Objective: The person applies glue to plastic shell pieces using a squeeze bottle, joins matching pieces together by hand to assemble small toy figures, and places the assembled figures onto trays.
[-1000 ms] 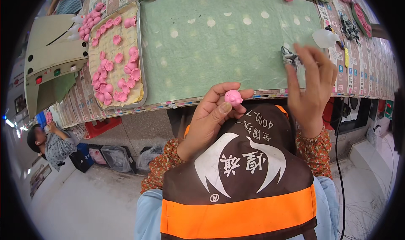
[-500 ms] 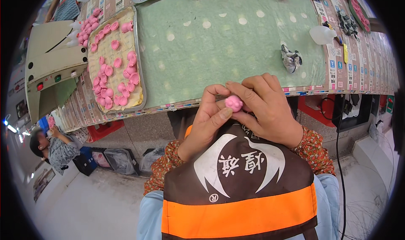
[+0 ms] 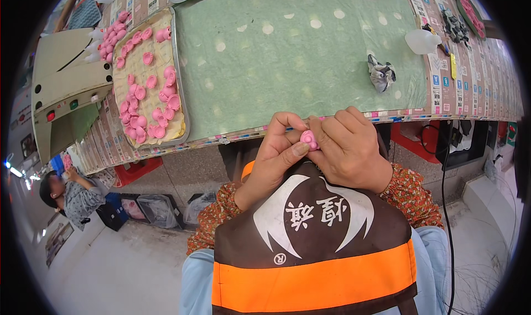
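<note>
Both hands meet at the table's (image 3: 310, 128) near edge, the left hand (image 3: 275, 159) and right hand (image 3: 349, 152) pinching one small pink piece (image 3: 308, 139) between their fingertips, seemingly to work it up close.

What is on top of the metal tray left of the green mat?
The tray holds many small pink caps on a yellowish liner. Whatever lies beneath the liner is covered and cannot be seen.

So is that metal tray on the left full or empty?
Partly full: the metal tray holds many small pink cups scattered loosely, with bare yellowish liner showing between them.
</note>
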`<move>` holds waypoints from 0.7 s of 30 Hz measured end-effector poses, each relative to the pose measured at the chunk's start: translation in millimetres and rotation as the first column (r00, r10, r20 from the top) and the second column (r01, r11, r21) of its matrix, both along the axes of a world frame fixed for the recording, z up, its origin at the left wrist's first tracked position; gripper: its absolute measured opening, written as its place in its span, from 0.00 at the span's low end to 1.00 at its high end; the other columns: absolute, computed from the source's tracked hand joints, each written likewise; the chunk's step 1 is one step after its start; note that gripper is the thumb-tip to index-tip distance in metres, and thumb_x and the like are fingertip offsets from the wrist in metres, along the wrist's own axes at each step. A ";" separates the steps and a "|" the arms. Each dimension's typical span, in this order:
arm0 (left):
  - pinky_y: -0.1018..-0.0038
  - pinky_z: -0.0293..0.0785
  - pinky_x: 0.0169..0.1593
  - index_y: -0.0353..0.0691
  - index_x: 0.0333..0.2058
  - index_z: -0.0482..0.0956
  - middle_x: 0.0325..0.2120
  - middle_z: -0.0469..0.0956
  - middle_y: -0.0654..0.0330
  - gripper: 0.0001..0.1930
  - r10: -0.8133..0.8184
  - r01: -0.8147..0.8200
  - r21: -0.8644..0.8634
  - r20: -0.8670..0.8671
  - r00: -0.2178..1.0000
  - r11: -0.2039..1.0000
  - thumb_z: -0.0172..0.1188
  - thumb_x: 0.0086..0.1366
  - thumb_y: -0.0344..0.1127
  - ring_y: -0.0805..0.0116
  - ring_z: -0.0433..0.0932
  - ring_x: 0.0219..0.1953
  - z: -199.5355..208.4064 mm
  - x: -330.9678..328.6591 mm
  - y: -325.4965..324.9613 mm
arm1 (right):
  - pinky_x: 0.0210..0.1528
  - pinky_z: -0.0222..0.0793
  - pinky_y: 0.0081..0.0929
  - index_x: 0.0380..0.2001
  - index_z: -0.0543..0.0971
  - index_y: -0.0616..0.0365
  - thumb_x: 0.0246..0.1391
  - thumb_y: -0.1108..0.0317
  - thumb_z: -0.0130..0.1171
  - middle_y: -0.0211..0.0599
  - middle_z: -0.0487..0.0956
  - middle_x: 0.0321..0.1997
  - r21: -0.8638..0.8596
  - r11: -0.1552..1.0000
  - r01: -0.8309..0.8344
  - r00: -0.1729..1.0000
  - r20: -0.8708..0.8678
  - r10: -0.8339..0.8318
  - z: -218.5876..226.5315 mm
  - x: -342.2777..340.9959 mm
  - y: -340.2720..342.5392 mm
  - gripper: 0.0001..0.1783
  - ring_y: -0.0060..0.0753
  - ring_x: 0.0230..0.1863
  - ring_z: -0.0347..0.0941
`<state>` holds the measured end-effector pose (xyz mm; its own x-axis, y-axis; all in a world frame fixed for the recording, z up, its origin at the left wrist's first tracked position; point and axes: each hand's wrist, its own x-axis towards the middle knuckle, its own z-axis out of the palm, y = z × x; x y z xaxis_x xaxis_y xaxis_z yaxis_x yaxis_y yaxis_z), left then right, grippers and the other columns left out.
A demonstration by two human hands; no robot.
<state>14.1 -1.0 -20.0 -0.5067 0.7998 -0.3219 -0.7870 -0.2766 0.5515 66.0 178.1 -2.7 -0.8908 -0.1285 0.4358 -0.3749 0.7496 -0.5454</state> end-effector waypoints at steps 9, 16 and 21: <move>0.75 0.67 0.54 0.43 0.50 0.59 0.40 0.76 0.58 0.17 0.104 -0.102 -0.041 0.056 0.993 0.994 0.56 0.69 0.27 0.74 0.73 0.46 1.2 6.4 4.5 | 0.29 0.64 0.32 0.37 0.79 0.76 0.34 0.71 0.66 0.38 0.71 0.28 0.062 0.998 0.021 0.999 -0.027 -0.019 -3.7 1.5 -2.4 0.24 0.34 0.27 0.68; 0.77 0.67 0.55 0.42 0.49 0.58 0.43 0.76 0.56 0.14 0.096 -0.097 0.037 0.021 0.995 0.995 0.52 0.70 0.25 0.74 0.73 0.48 -2.7 2.8 4.6 | 0.26 0.61 0.32 0.39 0.78 0.78 0.33 0.72 0.66 0.39 0.70 0.27 0.071 0.997 0.019 0.997 -0.081 -0.013 -3.5 -3.5 -0.7 0.26 0.35 0.24 0.67; 0.76 0.68 0.53 0.43 0.51 0.60 0.41 0.75 0.60 0.17 0.047 -0.046 -0.083 0.017 0.999 0.995 0.57 0.69 0.30 0.75 0.73 0.45 0.3 -1.5 5.4 | 0.25 0.60 0.33 0.40 0.78 0.77 0.34 0.70 0.66 0.38 0.69 0.26 0.095 0.995 0.014 0.996 -0.091 -0.005 -1.5 -5.1 2.9 0.27 0.36 0.24 0.66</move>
